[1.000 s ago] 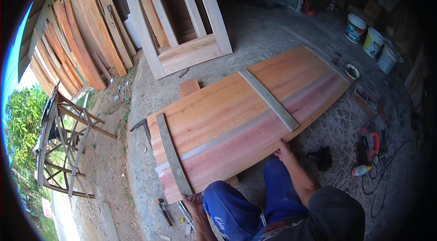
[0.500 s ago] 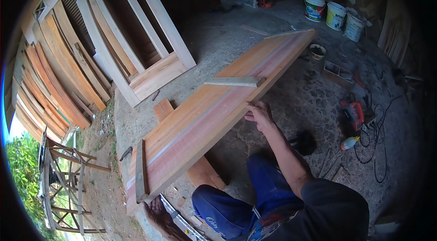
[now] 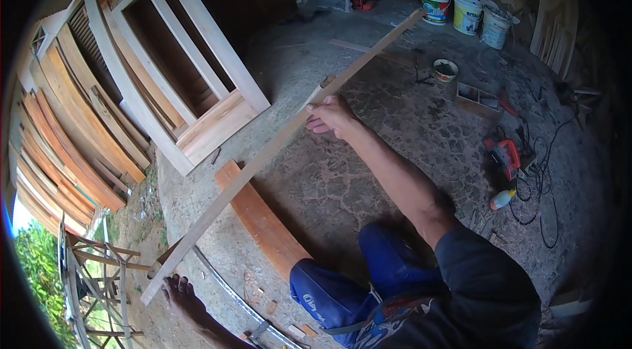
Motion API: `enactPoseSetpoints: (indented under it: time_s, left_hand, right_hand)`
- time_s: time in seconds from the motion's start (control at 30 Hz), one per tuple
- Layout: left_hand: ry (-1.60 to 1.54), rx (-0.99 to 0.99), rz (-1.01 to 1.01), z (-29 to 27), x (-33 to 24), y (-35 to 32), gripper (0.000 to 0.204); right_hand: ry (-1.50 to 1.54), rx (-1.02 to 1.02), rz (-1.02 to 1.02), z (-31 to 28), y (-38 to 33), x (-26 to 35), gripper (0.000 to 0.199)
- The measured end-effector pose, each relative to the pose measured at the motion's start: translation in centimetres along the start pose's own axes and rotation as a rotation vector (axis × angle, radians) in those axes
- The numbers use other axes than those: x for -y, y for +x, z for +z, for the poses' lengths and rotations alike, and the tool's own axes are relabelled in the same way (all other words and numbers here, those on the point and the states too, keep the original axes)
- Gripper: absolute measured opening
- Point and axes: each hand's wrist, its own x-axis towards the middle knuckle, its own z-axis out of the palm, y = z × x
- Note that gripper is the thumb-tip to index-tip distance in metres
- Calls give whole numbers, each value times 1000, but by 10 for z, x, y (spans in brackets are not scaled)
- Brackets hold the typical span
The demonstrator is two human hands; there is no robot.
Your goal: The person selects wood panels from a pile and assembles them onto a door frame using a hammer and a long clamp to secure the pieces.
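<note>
A long wooden panel (image 3: 247,161) stands almost edge-on in front of me, so mostly its narrow side shows. It runs slanting from near left to far right. My right hand (image 3: 331,116) grips its long edge near the middle, thumb and fingers closed on the wood. By the near left end, my left hand (image 3: 182,297) has its fingers bent against the same edge. Short ends of two crosswise battens stick out behind the panel: the middle batten (image 3: 322,87) and the near batten (image 3: 164,258). The panel's broad faces are hidden.
A reddish plank (image 3: 266,224) lies on the floor by my knee, beside a long silver metal bar (image 3: 230,291). Door frames (image 3: 191,53) lean at the left. Rightward lie a red corded power tool (image 3: 507,157), a bottle (image 3: 502,199) and a divided box (image 3: 478,99); buckets (image 3: 467,14) stand beyond.
The panel has turned from showing its broad battened face to nearly edge-on. Both hands have moved left with it, the right one also upward in view. More of the reddish plank shows.
</note>
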Motion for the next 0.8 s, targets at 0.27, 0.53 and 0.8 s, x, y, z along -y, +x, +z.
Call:
enactPoseSetpoints:
  time_s: [0.27,0.53,0.8]
  left_hand:
    - [218,-360,348,-6,7,52,60]
    - [489,-298,673,-53,11,136,72]
    - [779,-161,731,-93,45,210,59]
  right_hand:
    - [-63,6,1,20,25,25,31]
    - [-179,20,-3,27,40,45,37]
    - [-200,-1,3,36,46,55,41]
